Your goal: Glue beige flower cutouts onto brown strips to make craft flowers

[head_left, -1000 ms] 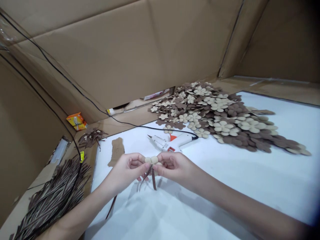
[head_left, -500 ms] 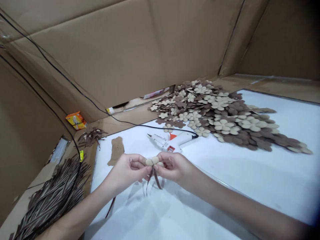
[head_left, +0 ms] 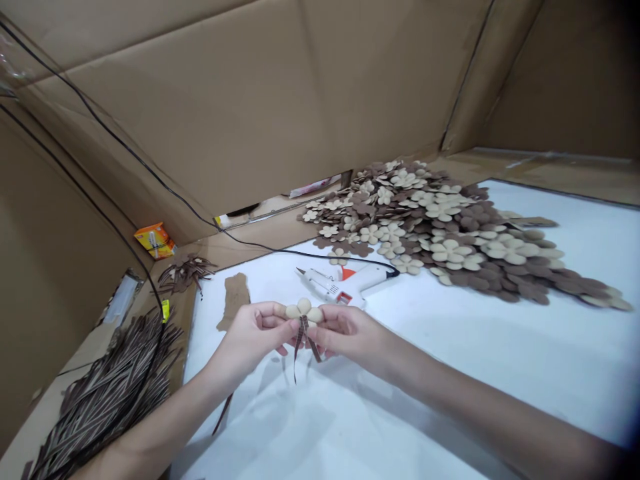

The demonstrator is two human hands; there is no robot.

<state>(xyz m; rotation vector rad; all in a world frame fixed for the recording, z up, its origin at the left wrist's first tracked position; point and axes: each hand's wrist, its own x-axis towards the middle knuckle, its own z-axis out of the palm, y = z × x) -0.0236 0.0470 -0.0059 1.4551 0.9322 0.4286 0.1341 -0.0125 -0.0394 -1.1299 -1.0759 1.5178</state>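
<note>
Tan cut-out flower [head_left: 302, 312] held up between both hands, just above the white counter [head_left: 480, 373] and in front of the hot glue gun [head_left: 340, 283]. Brown checked ribbon bow [head_left: 304, 332] sits at the flower's lower edge, tails hanging down. Left hand [head_left: 253, 340] and right hand [head_left: 347, 337] meet at the flower from either side, fingers [head_left: 275, 317] curled in and pinching flower and ribbon; exact pad contact partly hidden. Step in hand looks like seating the bow on the flower. Next move calls for a steady pinch and a centred bow until it is fixed. Behind: large pile of tan and brown flowers [head_left: 435, 233]. Left of the counter: bundle of brown strips [head_left: 105, 393].
</note>
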